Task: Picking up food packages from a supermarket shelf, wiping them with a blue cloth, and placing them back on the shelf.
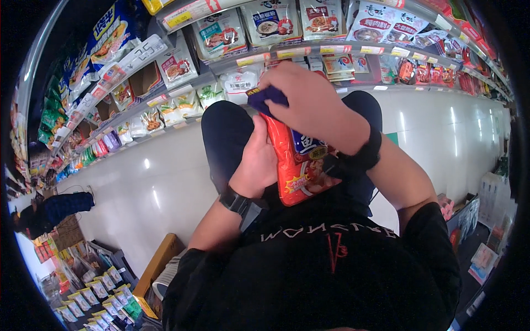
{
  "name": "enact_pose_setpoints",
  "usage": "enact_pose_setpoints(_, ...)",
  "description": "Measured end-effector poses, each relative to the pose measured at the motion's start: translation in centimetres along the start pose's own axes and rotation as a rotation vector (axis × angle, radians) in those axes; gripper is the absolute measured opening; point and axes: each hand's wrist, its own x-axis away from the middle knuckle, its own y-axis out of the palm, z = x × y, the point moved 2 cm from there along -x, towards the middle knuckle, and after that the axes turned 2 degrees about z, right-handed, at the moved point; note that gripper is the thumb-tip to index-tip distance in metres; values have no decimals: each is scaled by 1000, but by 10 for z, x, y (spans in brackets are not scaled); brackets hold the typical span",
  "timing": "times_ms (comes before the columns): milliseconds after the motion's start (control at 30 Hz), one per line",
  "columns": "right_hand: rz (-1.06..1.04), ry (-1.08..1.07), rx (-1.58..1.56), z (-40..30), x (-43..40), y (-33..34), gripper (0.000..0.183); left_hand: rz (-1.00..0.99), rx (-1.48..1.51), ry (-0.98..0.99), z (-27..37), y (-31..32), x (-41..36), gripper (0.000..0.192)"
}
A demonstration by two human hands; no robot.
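My left hand (257, 163) grips the left edge of a glossy red food packet (285, 169) with a blue label and a picture of a dish, upright above my lap. My right hand (308, 103) reaches across its top and pinches a dark purple piece (269, 100) with a yellow mark between thumb and fingers. Whether that piece is a cloth or the packet's own top edge, I cannot tell. The right hand and wrist cover the packet's upper right part. Both wrists wear dark bands. My knees (225, 128) rise on either side, close to the shelves.
Curved store shelves (285, 53) with seasoning packets (271, 25) and price tags run across the front and left. Starch bags (238, 85) fill the low shelf. Behind on the left stand a cardboard box (159, 265) and small hanging packs (89, 296). Crates (461, 215) stand at right.
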Motion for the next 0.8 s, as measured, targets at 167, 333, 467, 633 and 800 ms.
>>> enact_pose_setpoints(167,-86,-79,118,-16,18,4,27,151,123,-26,3,-4,-9,73)
enact_pose_setpoints(333,-262,-247,148,-25,31,0,28,120,125,24,15,-8,-6,69)
enact_pose_setpoints(467,-459,-391,103,-41,38,-4,25,181,194,-52,19,-18,-8,66)
enact_pose_setpoints(633,-569,-376,54,-44,47,2,23,284,125,-44,23,-17,-9,62)
enact_pose_setpoints(800,-578,-347,-59,-41,55,-3,22,216,64,69,33,-13,-9,60)
